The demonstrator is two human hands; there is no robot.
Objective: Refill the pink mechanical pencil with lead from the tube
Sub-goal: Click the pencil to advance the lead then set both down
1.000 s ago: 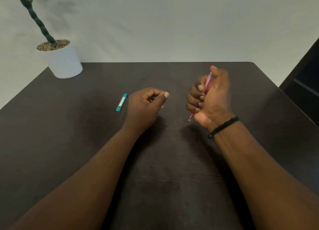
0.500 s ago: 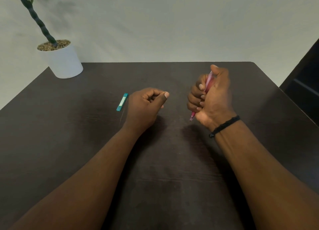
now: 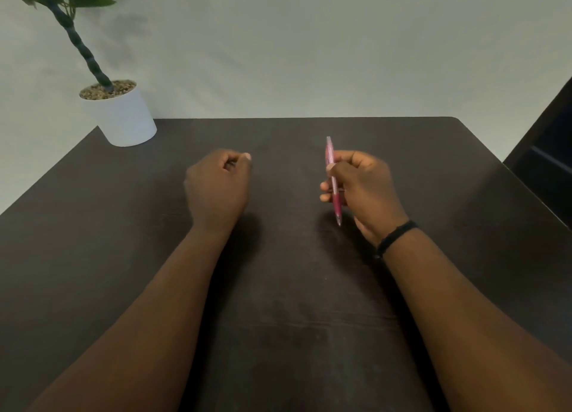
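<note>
Over a dark wood-grain tabletop [image 3: 123, 226] two bare forearms reach forward, each ending in one hand. One pink mechanical pencil [image 3: 333, 179] is in view, a slim translucent barrel with a deeper pink sleeve toward its lower end, standing nearly upright with its fine tip pointing down toward the person. It sits in the grip of the right hand [image 3: 362, 192]: thumb and curled fingers are pressed around the middle of the barrel, with the top end rising clear above them and the tip hanging free below. A single black braided band [image 3: 394, 238] circles the right wrist. The left hand [image 3: 218, 188] hovers or rests well apart to the left, fingers curled into a loose fist with the thumb laid across the top; whether anything lies inside it cannot be told. At the tabletop's far left corner stands one smooth white tapered pot [image 3: 123, 120], filled with small pebbles, from which one twisted dark stem [image 3: 82, 46] leans leftward up to green leaves. Behind is a plain pale wall [image 3: 309, 40].
</note>
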